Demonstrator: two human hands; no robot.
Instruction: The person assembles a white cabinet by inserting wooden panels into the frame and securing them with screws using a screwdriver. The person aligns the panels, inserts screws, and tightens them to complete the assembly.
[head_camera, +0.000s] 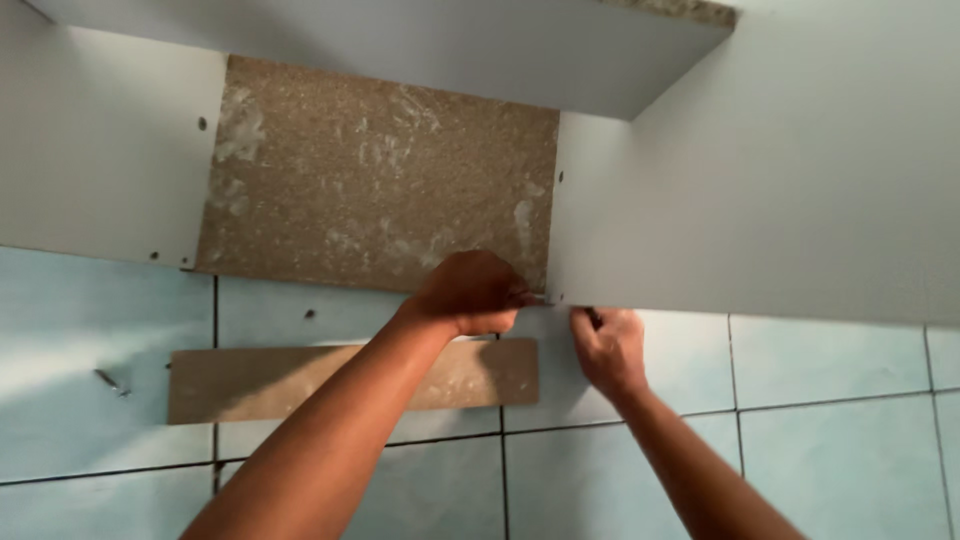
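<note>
Cabinet side panel (760, 190) already up against the tiled wall (830, 400) at right of frame, lower corner at centre unfinished: left hand (468, 292) curled there, grip hidden, right hand (606, 350) pinching something small and dark just below.

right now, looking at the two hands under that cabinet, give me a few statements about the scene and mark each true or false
1. Both hands meet at the bottom edge of the white panel. True.
2. The wall tiles are red. False: they are pale blue.
3. A brown wooden strip lies across the tiles below the cabinet. True.
4. The left hand rests on the wooden strip. False: it is up at the panel's lower corner.
5. The right hand holds a hammer. False: only something small and dark shows at its fingertips.
</note>
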